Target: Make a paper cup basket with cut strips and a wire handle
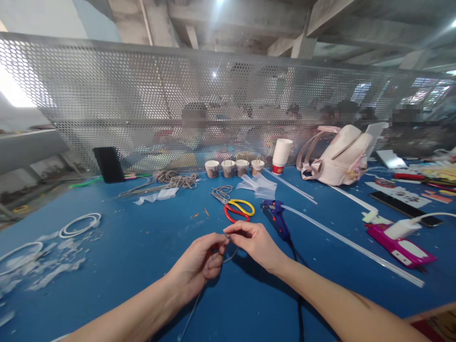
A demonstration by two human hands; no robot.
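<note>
Both my hands meet over the blue table [124, 247]. My left hand [201, 263] pinches a thin grey wire [194, 304] that trails down toward the near edge. My right hand [251, 242] grips the same wire at its upper end, fingertips touching the left hand's. The wire bends into a small loop between them. Just beyond my hands lie scissors [237, 209] with red and yellow handles, and a blue glue gun [276, 218] rests to the right of them.
Several small cups [235, 167] and a stack of paper cups [281, 156] stand by the perforated metal screen [142, 95]. A pink backpack [342, 154], long glue sticks [356, 247], phones [402, 247], white rings [80, 223] and cord bundles [174, 179] lie around. People sit behind the screen.
</note>
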